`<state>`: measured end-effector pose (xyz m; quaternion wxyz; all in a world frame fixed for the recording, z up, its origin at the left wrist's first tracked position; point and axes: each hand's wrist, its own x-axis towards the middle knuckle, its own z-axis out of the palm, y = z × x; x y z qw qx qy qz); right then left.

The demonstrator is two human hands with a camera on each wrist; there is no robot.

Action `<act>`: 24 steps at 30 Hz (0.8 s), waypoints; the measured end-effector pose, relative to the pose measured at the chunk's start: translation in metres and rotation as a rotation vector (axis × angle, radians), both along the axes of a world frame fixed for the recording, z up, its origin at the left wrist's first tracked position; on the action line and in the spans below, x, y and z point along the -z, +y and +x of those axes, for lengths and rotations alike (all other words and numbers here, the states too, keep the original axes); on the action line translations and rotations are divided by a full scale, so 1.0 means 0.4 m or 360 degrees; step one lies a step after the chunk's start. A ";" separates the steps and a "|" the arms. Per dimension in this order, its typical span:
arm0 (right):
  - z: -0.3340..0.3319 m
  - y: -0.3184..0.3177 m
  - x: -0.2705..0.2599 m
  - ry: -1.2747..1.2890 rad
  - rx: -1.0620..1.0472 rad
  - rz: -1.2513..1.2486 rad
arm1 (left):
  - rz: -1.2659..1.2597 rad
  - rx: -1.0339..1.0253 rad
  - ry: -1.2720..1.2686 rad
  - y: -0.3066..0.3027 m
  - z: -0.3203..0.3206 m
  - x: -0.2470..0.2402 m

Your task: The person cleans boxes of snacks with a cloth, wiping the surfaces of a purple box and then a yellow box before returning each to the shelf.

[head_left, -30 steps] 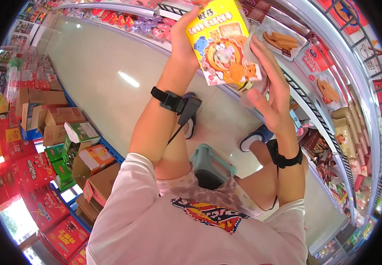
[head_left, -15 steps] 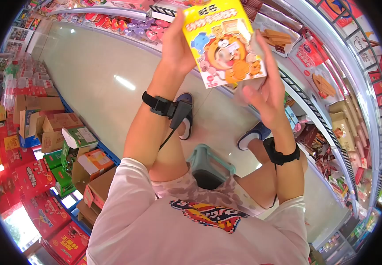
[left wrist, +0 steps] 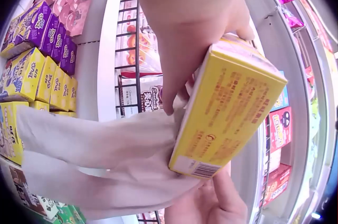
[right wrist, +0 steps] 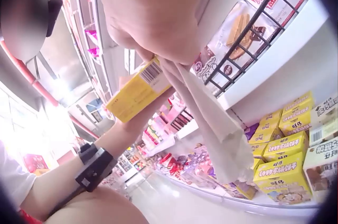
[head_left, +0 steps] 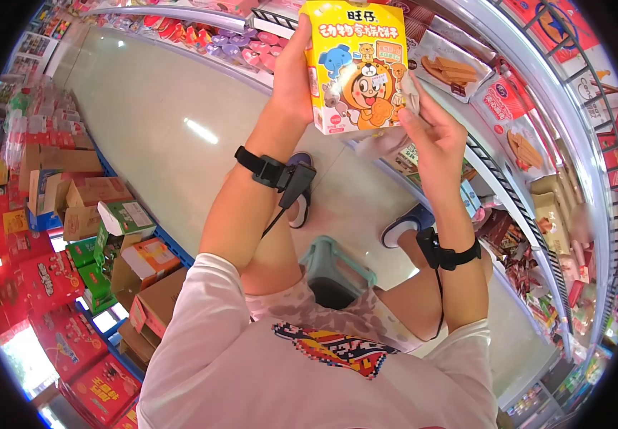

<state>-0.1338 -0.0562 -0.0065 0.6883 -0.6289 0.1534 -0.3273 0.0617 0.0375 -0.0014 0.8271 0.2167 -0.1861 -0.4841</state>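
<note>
In the head view, a yellow animal biscuit box is raised with its cartoon front facing up. My left hand grips it by its left side. At the opposite edge, my right hand holds a pale grey cloth against the box, thumb near the lower right corner. The left wrist view shows a printed narrow side of the box with a barcode, and the cloth trailing away from it. In the right wrist view the cloth hangs from under the right hand.
Shelves with wire guards hold wafer packs on the right. Similar yellow boxes stand on a lower shelf. Open cartons and red boxes line the left. A green-grey stool is under the person.
The box has turned straighter, its front now facing the head camera more squarely. My right hand's fingers, stretched along the box edge before, are now bent at its right side with the cloth.
</note>
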 end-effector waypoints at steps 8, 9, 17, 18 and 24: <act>-0.026 -0.019 0.030 0.0491 0.0082 -0.0093 | 0.0076 -0.0181 -0.0134 0.026 0.008 -0.024; -0.027 -0.021 0.026 0.0479 0.0064 -0.0053 | 0.0092 -0.0257 -0.0169 0.027 0.010 -0.029; 0.003 -0.009 -0.012 -0.0292 0.0704 -0.0022 | -0.0031 -0.0062 -0.0501 -0.015 -0.071 0.002; 0.005 -0.008 -0.008 -0.0362 0.0774 -0.0170 | -0.0072 -0.0028 -0.0635 -0.025 -0.093 0.004; 0.011 0.030 0.004 -0.0157 0.0575 -0.0686 | 0.0052 0.0021 -0.0599 -0.059 -0.154 0.010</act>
